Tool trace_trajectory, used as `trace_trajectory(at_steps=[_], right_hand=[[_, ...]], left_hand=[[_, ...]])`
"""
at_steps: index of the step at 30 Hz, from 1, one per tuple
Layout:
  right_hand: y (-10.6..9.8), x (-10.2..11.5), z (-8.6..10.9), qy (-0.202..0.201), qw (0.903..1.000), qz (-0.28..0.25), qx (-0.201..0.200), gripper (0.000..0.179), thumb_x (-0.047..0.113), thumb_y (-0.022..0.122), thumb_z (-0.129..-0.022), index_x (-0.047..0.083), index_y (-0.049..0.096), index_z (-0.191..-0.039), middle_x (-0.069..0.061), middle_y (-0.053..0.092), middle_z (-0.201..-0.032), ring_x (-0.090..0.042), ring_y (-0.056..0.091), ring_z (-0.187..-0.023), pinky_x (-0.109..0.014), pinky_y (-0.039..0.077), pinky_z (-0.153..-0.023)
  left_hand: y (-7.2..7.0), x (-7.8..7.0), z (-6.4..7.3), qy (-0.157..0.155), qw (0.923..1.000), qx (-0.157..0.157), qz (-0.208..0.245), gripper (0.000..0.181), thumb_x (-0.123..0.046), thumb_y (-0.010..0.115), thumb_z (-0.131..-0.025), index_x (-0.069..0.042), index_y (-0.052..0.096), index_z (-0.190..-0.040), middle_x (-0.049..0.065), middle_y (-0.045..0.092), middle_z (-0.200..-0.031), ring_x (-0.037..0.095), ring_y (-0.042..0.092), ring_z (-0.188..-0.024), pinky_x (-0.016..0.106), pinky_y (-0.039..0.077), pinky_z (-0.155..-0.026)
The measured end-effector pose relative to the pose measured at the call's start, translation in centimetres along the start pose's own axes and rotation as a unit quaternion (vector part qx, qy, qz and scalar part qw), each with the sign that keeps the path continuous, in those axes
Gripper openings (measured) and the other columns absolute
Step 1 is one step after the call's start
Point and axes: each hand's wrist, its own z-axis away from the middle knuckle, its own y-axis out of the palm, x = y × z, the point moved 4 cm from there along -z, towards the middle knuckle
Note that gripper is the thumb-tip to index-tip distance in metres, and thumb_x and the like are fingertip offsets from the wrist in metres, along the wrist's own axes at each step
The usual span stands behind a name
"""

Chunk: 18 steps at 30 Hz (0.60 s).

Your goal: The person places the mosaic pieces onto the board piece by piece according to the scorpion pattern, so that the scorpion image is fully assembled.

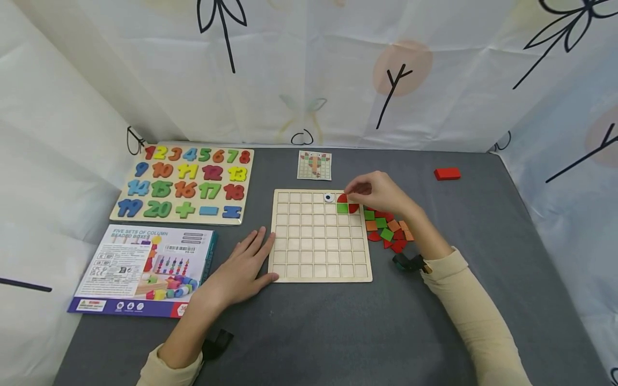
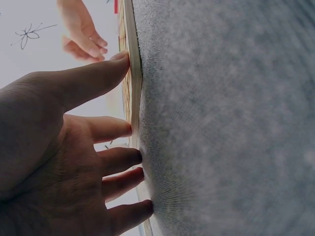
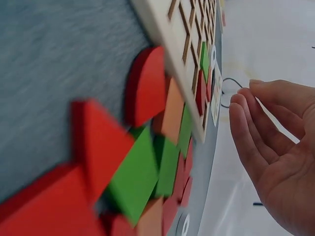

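A wooden grid board [image 1: 314, 257] lies on the table. Near its top right corner are an eye piece [image 1: 329, 198], a green square [image 1: 342, 208] and red rounded pieces [image 1: 354, 208]. My left hand [image 1: 241, 271] rests flat at the board's left edge; in the left wrist view the thumb and index finger of this left hand [image 2: 64, 142] touch the rim. Over the board's top right corner hovers my right hand [image 1: 379, 192], fingertips near the thumb. Nothing shows between the fingers of that right hand [image 3: 275, 132] in the right wrist view.
Loose red, green and orange pieces [image 1: 387, 234] lie beside the board's right edge. A pattern card [image 1: 314, 165] sits behind it. At left are a number puzzle [image 1: 181, 185] and a printed box [image 1: 140, 268]. One red block [image 1: 447, 173] lies at the back right.
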Motion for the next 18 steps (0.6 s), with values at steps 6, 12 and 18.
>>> trace_trajectory(at_steps=[6, 12, 18], right_hand=[[-0.3, -1.5, 1.8, 0.012, 0.9999, -0.002, -0.011, 0.018, 0.013, 0.073, -0.104, 0.005, 0.081, -0.119, -0.015, 0.082, -0.115, -0.027, 0.078, -0.103, -0.03, 0.062, -0.091], [-0.6, -2.6, 3.7, 0.01, 0.9997, -0.012, -0.017, 0.018, 0.011, 0.074, -0.103, 0.003, 0.08, -0.119, -0.014, 0.082, -0.112, -0.025, 0.077, -0.096, -0.019, 0.059, -0.081], [-0.8, -3.5, 5.4, 0.002, 0.9998, -0.003, -0.021, 0.017, 0.008, 0.075, -0.101, 0.002, 0.08, -0.117, -0.014, 0.082, -0.109, -0.022, 0.078, -0.091, -0.019, 0.061, -0.081]], left_hand=[[0.1, 0.0, 0.0, -0.004, 1.0, 0.002, -0.001, 0.09, -0.039, 0.073, -0.104, -0.004, 0.027, -0.172, 0.024, 0.021, -0.181, 0.048, 0.02, -0.168, 0.072, 0.026, -0.13], [0.1, 0.0, 0.0, -0.008, 1.0, 0.005, -0.002, 0.09, -0.039, 0.074, -0.103, -0.005, 0.027, -0.172, 0.024, 0.021, -0.181, 0.048, 0.02, -0.169, 0.072, 0.026, -0.131], [0.0, -0.1, 0.0, -0.006, 1.0, 0.004, -0.003, 0.09, -0.039, 0.074, -0.103, -0.005, 0.026, -0.172, 0.024, 0.021, -0.181, 0.048, 0.02, -0.169, 0.072, 0.026, -0.131]])
